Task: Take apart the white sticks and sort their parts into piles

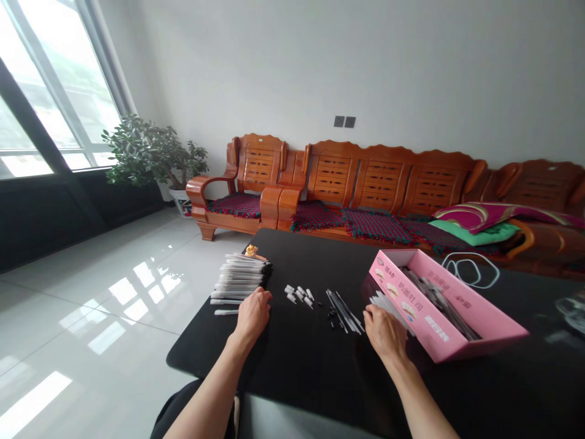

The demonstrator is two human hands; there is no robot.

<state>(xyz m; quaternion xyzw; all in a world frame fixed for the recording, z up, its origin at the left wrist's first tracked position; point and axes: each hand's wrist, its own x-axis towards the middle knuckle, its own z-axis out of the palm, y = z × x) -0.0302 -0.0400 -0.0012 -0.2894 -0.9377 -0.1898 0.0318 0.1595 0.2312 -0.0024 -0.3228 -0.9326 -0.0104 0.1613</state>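
Note:
My left hand (256,311) is at the table's left side, its fingers closed on the dark end of the nearest white pen (226,312). Beyond it, a row of white pens (240,274) lies side by side, dark ends to the right. My right hand (386,334) has curled fingers at a pile of white pen barrels (381,300) beside the pink box; its grip on a barrel is partly hidden. Between my hands lie small white caps (299,294), thin pen refills (342,311) and tiny black plugs (331,314).
The pink box (450,329) holds a heap of dark thin pieces (439,299). A white cable (475,274) lies behind it on the black table (292,360). A small yellow figure (251,250) stands past the pens. Wooden sofas (333,174) line the wall.

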